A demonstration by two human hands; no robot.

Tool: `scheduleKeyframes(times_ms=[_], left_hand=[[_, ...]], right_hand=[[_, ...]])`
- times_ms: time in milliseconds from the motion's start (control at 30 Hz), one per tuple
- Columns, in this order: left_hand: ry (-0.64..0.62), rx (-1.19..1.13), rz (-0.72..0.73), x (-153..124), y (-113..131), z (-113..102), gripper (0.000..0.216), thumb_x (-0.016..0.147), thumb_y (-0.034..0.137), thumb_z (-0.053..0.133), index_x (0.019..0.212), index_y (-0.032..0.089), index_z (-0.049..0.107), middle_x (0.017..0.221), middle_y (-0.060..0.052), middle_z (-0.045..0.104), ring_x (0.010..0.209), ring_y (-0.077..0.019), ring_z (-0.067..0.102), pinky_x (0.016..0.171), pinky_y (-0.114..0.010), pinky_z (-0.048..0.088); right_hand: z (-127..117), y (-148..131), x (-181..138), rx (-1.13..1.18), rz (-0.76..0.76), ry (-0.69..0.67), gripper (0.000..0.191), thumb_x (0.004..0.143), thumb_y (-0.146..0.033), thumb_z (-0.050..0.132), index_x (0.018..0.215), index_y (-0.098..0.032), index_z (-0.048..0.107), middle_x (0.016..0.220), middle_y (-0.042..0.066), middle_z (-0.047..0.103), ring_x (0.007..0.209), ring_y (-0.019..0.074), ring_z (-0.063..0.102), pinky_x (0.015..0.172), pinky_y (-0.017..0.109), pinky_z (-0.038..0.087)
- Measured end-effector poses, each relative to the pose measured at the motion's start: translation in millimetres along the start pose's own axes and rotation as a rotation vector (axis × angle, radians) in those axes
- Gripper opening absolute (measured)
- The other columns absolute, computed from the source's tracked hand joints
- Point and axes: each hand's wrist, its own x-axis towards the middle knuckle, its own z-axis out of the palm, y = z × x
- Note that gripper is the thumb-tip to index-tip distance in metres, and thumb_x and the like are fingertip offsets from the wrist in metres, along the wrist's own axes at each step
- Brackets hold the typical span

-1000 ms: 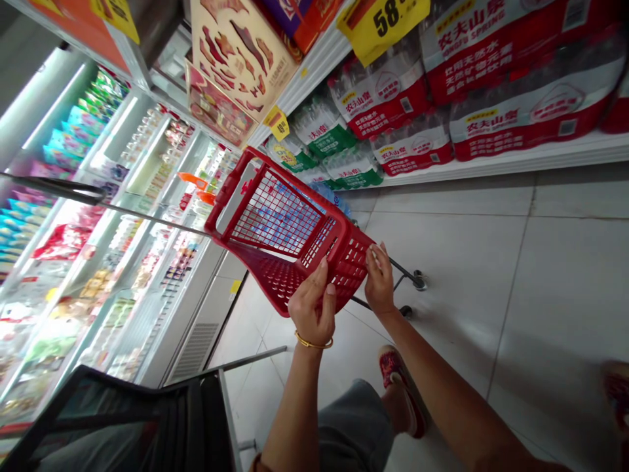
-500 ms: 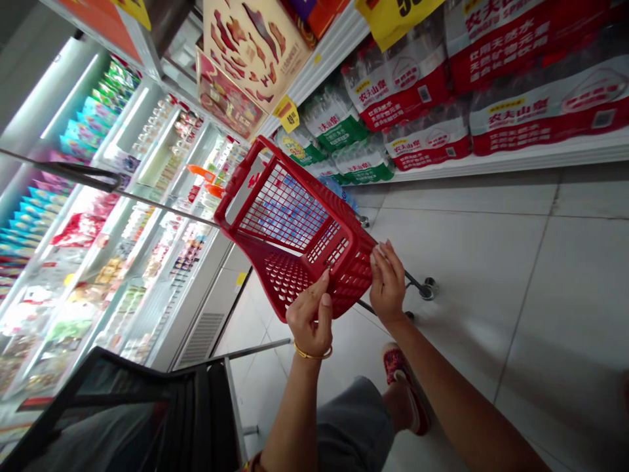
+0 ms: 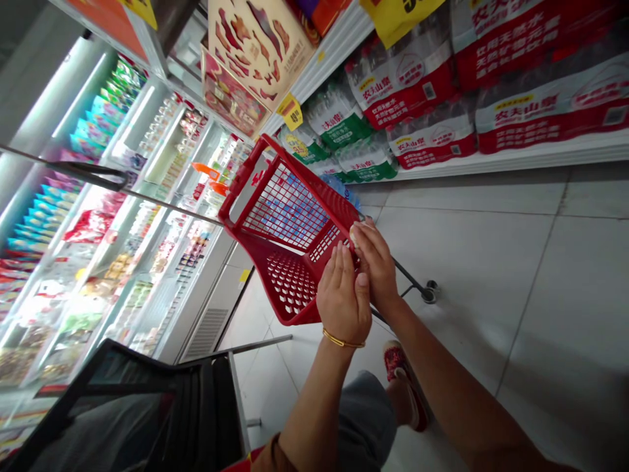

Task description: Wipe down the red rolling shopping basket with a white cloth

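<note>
A red plastic shopping basket [image 3: 289, 223] on a wheeled metal frame stands tilted in front of me, with nothing visible inside it. My left hand [image 3: 343, 298], a gold bangle at its wrist, lies with straight, closed-up fingers against the basket's near end wall. Right beside it, touching it, my right hand [image 3: 379, 262] curls its fingers over the near rim of the basket. The basket's red handle [image 3: 242, 189] is at the far end, away from both hands.
A lit chilled display case [image 3: 113, 216] runs along the left. Shrink-wrapped packs of bottled water [image 3: 407, 85] fill the low shelf on the right. A black trolley frame [image 3: 147, 406] sits at the bottom left. The cart's wheel [image 3: 431, 290] rests on grey floor tiles.
My left hand has moved up and right from the basket's lower corner to lie flat on its end wall beside my right hand. The right hand has shifted up onto the rim.
</note>
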Motion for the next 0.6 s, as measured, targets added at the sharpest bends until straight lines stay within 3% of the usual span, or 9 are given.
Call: scheduleKeyframes(times_ms=[200, 600], left_hand=[[0.058, -0.078, -0.007, 3.4, -0.7, -0.6, 0.044, 0.1, 0.026, 0.039, 0.139, 0.01, 0.051, 0.136, -0.018, 0.06, 0.131, -0.0229, 0.054, 0.109, -0.04, 0.047], [0.146, -0.193, -0.037, -0.6, -3.8, -2.6, 0.037, 0.096, 0.02, 0.047, 0.128, 0.012, 0.062, 0.124, -0.015, 0.068, 0.116, -0.0223, 0.066, 0.1, -0.036, 0.055]], right_hand=[[0.0, 22.8, -26.7, 0.001, 0.001, 0.011, 0.052, 0.099, -0.021, 0.046, 0.148, -0.035, 0.037, 0.138, 0.004, 0.058, 0.137, 0.0231, 0.047, 0.119, 0.052, 0.038], [-14.5, 61.3, -79.5, -0.037, 0.134, -0.04, 0.047, 0.099, -0.014, 0.038, 0.143, -0.029, 0.046, 0.137, 0.009, 0.059, 0.139, 0.0228, 0.045, 0.116, 0.053, 0.041]])
